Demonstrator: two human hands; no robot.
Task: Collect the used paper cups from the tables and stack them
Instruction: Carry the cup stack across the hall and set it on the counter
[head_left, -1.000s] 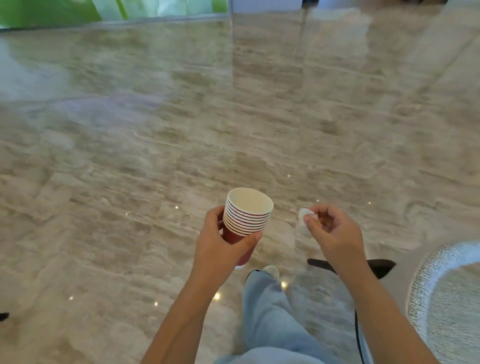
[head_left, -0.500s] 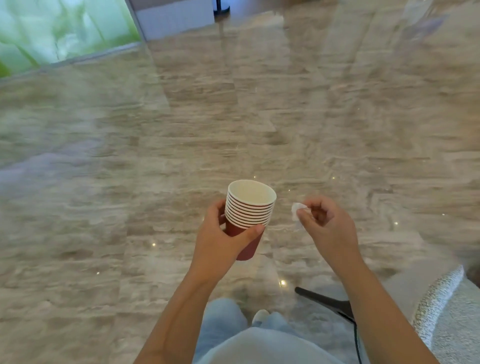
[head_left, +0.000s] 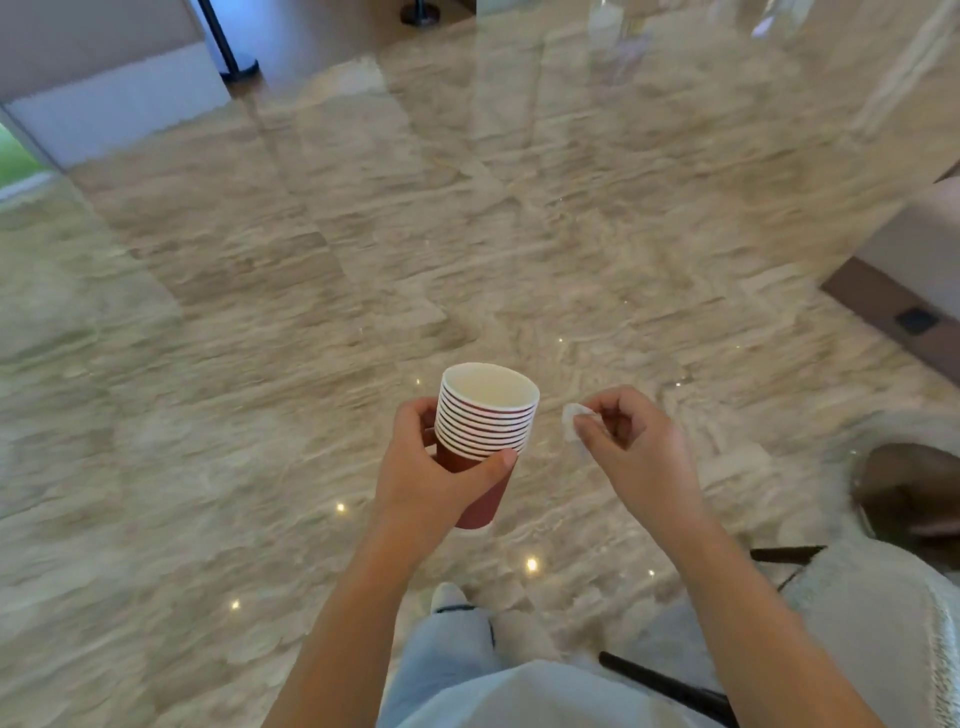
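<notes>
Grips an upright stack of red paper cups (head_left: 488, 415) in the left hand (head_left: 426, 483), fingers and thumb curled round its lower half, above a glossy stone floor (head_left: 311, 260), and pinches a small white scrap (head_left: 571, 414) just beside the rims with the right hand (head_left: 639, 447).

Light blue jeans (head_left: 447, 654) are worn above a pale shoe (head_left: 448, 593) edged with a dark line; the left forearm (head_left: 353, 623) and right forearm (head_left: 737, 597) are bare.
</notes>
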